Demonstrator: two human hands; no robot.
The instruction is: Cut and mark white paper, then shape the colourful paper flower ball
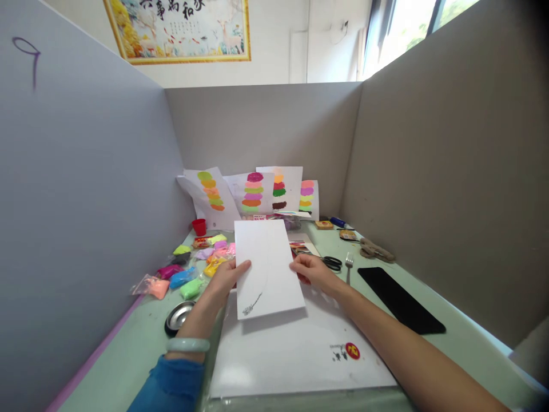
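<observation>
A white sheet of paper (270, 257) is held up and tilted between both hands, above a white board (257, 366). Near its lower left corner the sheet bears a small dark pencil-like sketch and a faint curved line. My left hand (227, 278) pinches the left edge, thumb on the front. At the right edge my right hand (316, 272) grips the sheet with its fingers closed. The board lies flat on the table, with a red round logo and dark characters near its front right corner.
Bagged coloured clay (182, 277), a red cup (199, 226) and a metal dish (179, 317) stand left. Scissors (332, 262), a fork (349, 264) and a black mat (398, 298) lie right. Sheets with painted stripes (210, 197) lean at the back. Grey partitions (266, 126) enclose the table.
</observation>
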